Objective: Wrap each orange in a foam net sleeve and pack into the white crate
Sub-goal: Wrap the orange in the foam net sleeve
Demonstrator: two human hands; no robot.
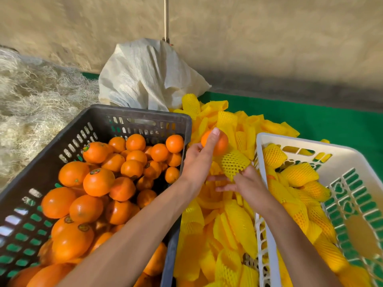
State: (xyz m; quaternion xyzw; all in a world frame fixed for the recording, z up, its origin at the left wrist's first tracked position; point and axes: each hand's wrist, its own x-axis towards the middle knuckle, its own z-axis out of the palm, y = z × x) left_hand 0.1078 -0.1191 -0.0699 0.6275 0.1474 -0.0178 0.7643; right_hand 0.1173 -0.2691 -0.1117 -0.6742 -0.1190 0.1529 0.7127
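Observation:
My left hand [199, 160] grips a bare orange [220, 142] above the heap of yellow foam net sleeves [223, 228], thumb across its front. Just below the orange, my right hand [243, 182] holds one yellow foam net sleeve [235, 163] by its lower end, its mouth pointing up toward the fruit. The dark crate [145, 119] on the left is full of loose oranges [99, 181]. On the right the white crate [310, 142] holds several sleeved oranges [299, 174].
A white woven sack [145, 75] stands behind the crates. Pale straw [37, 100] lies at the far left. Green cloth [310, 117] covers the surface under the sleeves. A thin pole [166, 17] rises against the beige wall.

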